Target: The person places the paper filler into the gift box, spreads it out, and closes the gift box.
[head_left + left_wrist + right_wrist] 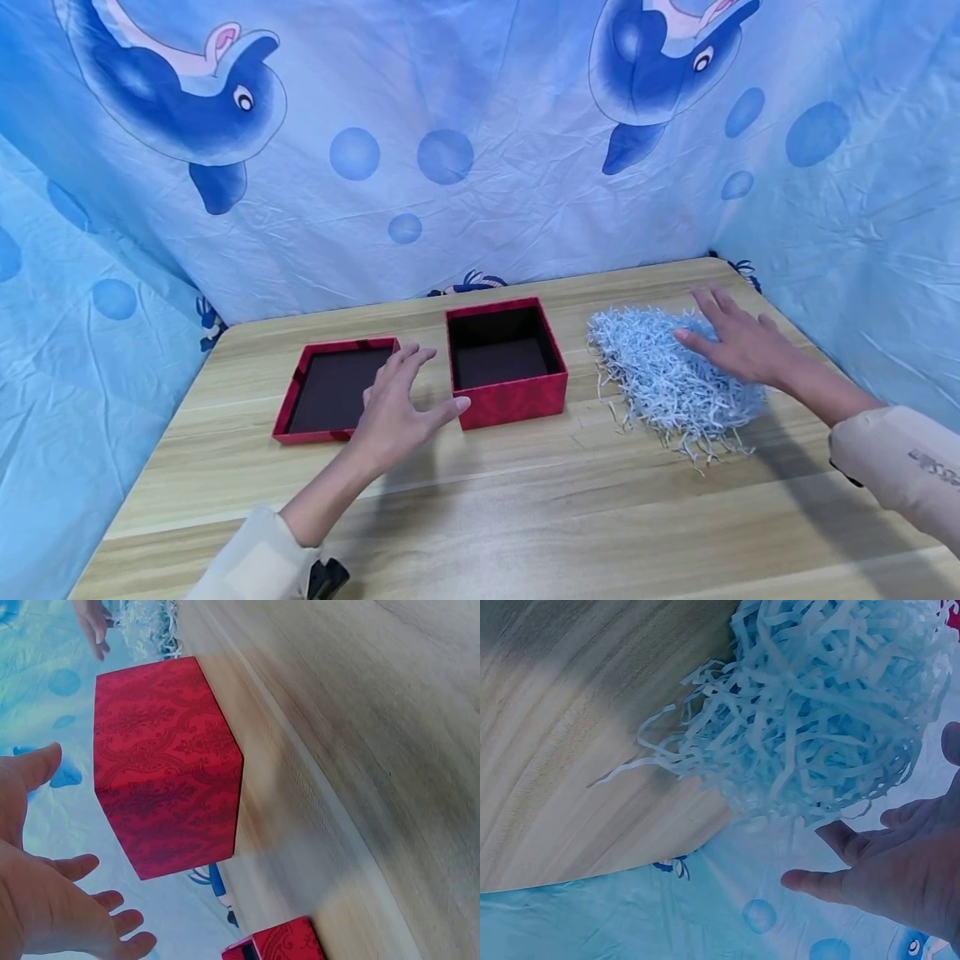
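Note:
A red patterned box (513, 398) with a dark inside stands open at the middle of the table. Left of it lies its shallow red lid (309, 435), dark inside facing up. My left hand (397, 417) hovers between lid and box with fingers spread and nothing held. In the left wrist view the box (169, 750) is beside that hand's thumb and fingers. On the right, a pile of pale blue shredded paper (660, 375) sits on the table. My right hand (742, 337) is over the far right part of the pile, fingers extended, holding nothing.
The wooden table (525, 517) has its back edge along a blue curtain (495, 225) printed with dolphins and bubbles. More curtain (885, 250) hangs along the right side. Loose paper strands (701, 450) trail from the pile's near edge.

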The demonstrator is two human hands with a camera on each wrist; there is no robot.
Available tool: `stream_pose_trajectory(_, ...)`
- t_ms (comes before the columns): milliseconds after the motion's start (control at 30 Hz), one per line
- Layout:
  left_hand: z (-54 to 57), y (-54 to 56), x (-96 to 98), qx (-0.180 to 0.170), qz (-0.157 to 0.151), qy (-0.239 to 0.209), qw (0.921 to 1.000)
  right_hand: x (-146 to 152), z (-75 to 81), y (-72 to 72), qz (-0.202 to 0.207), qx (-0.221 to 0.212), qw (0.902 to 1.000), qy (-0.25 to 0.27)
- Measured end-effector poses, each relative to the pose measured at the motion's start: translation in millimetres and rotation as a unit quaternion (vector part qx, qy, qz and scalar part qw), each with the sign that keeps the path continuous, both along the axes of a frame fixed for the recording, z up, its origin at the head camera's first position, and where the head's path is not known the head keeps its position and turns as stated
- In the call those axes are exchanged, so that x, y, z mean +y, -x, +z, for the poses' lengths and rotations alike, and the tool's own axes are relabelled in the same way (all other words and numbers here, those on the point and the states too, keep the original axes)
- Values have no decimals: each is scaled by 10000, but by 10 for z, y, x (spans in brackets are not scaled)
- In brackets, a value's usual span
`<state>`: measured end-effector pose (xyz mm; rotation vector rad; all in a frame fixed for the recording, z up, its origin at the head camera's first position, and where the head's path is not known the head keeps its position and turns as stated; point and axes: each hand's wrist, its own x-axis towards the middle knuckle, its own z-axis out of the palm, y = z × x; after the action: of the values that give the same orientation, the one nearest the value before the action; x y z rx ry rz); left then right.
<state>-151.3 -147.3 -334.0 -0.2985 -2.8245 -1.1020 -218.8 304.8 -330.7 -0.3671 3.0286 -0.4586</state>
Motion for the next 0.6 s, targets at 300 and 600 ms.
stream_pose_trajectory(300, -21, 41, 32, -287, -125, -333, 9990, 98, 3, 41, -53, -213, 9996, -167)
stream_pose_trajectory(600, -70, 89, 99, -612, -239, -839, 9943, 147, -26, 60, -104, -259, 9995, -146)
